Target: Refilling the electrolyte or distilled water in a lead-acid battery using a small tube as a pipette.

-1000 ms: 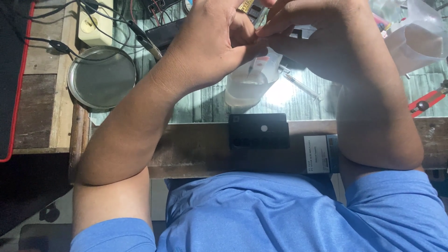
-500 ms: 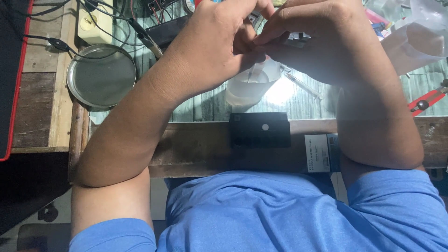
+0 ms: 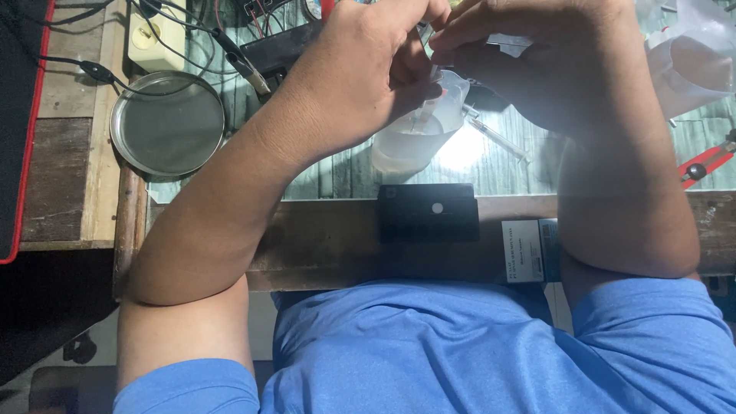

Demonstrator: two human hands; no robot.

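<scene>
Around us: a round metal dish point(image 3: 167, 125) lies at the left of the surface point(image 3: 322, 245), well apart from our hands; black cables point(image 3: 192, 34) run past it to a cream socket block point(image 3: 157, 34).
In the way: our forearms cross over the near edge of the surface and hide much of what lies beyond.
Labels: a flat black box point(image 3: 428, 213) sits on the near edge; just to its right, a small white label point(image 3: 521, 251) with a blue strip.
Right side: a red-handled tool point(image 3: 701, 167) and a clear plastic bag point(image 3: 690, 57).
Cup: a translucent plastic measuring cup point(image 3: 414, 134) stands under our hands, a thin stick in it.
Left grip: left hand point(image 3: 360, 69) curled, fingertips pinched; we cannot tell on what.
Right grip: right hand point(image 3: 537, 54) curled around a small dark part point(image 3: 510, 42), barely visible.
</scene>
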